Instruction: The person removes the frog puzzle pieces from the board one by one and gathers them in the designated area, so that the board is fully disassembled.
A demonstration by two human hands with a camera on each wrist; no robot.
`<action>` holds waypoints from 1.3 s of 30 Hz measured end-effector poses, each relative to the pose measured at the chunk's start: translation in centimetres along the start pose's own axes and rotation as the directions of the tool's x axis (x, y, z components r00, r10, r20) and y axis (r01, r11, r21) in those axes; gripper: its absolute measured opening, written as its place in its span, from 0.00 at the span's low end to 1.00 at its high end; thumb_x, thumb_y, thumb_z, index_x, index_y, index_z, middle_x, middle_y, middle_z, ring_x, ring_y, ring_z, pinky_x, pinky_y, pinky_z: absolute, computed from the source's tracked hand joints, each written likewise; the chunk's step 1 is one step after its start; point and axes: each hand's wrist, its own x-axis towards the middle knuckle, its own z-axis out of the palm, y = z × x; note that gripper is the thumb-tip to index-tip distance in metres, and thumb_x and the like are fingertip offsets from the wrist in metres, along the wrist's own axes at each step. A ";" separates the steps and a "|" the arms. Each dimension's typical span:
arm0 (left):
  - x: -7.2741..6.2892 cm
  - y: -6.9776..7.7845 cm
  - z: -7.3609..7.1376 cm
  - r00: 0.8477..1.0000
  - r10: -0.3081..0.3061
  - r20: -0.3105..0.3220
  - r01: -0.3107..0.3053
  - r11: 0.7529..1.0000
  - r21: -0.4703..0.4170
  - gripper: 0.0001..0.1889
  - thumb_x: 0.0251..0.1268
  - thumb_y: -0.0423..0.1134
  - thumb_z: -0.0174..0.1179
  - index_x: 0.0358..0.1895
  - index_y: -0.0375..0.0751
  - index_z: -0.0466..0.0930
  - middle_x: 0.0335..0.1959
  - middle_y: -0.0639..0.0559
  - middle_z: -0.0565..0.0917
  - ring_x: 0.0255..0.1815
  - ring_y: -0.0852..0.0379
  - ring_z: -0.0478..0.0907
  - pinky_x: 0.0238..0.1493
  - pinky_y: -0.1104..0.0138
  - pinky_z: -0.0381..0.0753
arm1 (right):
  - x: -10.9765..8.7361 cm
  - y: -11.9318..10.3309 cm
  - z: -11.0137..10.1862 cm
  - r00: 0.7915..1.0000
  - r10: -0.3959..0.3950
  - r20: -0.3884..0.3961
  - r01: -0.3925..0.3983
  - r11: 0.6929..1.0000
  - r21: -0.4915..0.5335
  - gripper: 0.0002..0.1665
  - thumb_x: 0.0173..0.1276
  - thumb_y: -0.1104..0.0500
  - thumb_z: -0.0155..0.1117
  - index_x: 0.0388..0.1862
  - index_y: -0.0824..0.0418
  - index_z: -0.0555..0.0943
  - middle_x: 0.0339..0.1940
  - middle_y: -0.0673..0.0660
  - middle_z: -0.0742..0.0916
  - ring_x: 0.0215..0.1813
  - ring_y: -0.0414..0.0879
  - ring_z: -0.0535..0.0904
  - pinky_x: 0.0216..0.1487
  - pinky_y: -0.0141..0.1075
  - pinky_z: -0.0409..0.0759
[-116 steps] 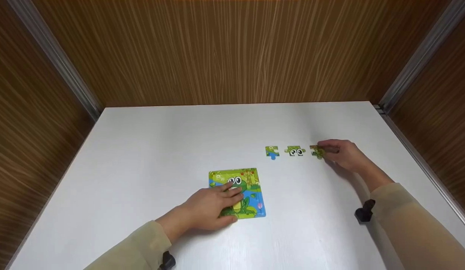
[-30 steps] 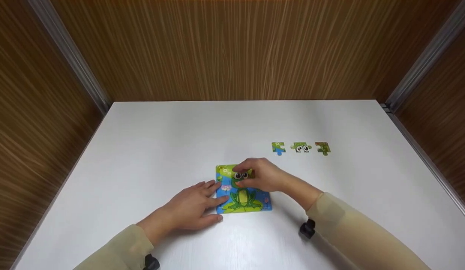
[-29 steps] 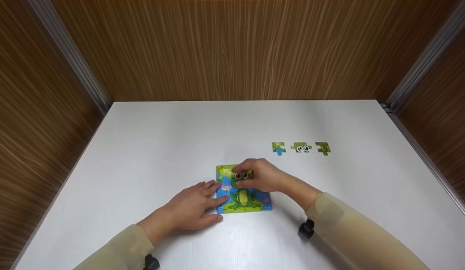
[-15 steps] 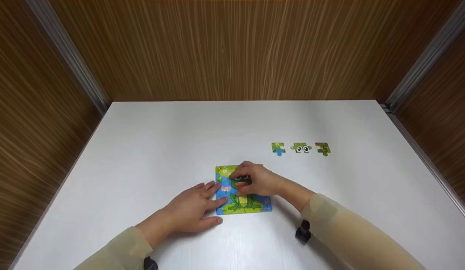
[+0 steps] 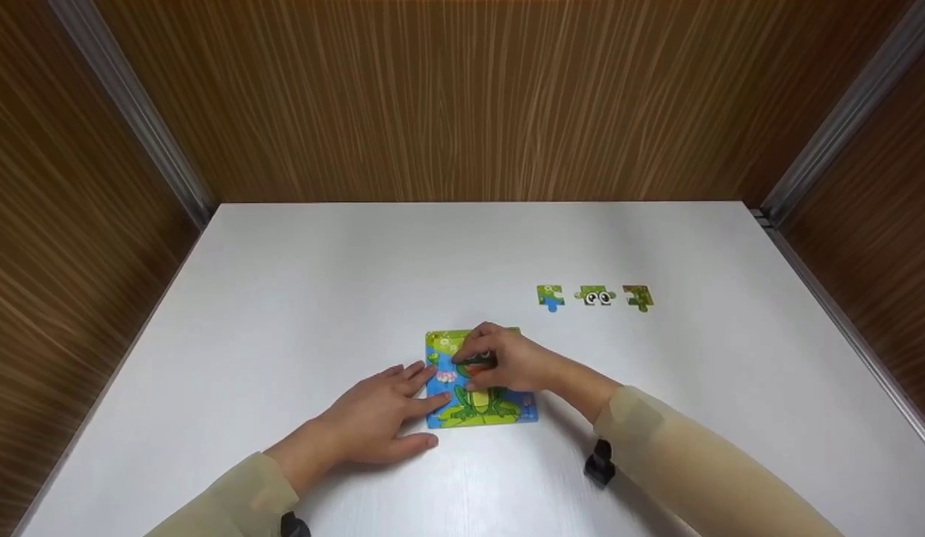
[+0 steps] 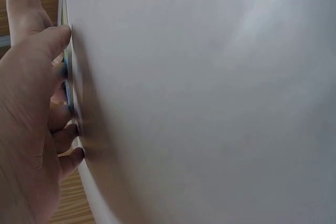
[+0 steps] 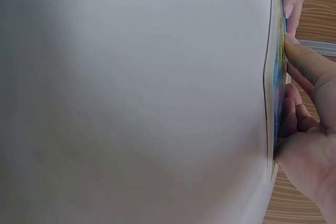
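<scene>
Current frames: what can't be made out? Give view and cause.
Head: part of the frog puzzle, covered by the right hand; whether that hand pinches a piece is unclear.
Head: left sleeve and its black device, both cut off by the bottom edge.
Both wrist views: the frog puzzle's picture, seen nearly edge-on.
</scene>
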 end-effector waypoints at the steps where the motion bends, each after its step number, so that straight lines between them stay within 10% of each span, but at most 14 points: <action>1: 0.0 -0.1 0.0 1.000 0.000 -0.003 0.000 1.000 -0.010 0.33 0.80 0.65 0.51 0.81 0.57 0.70 0.83 0.41 0.62 0.85 0.42 0.56 0.81 0.47 0.59 | 0.0 0.0 0.1 1.000 0.005 0.003 -0.005 1.000 0.001 0.21 0.67 0.59 0.80 0.59 0.52 0.90 0.58 0.48 0.82 0.61 0.47 0.77 0.68 0.45 0.77; 39: 0.4 -0.2 0.0 1.000 -0.019 0.010 0.019 1.000 -0.015 0.34 0.78 0.67 0.51 0.78 0.54 0.73 0.81 0.37 0.64 0.84 0.42 0.58 0.81 0.47 0.59 | 0.0 -0.4 0.3 1.000 0.023 -0.003 -0.023 1.000 0.003 0.21 0.69 0.62 0.77 0.59 0.52 0.85 0.59 0.51 0.81 0.59 0.48 0.77 0.68 0.45 0.77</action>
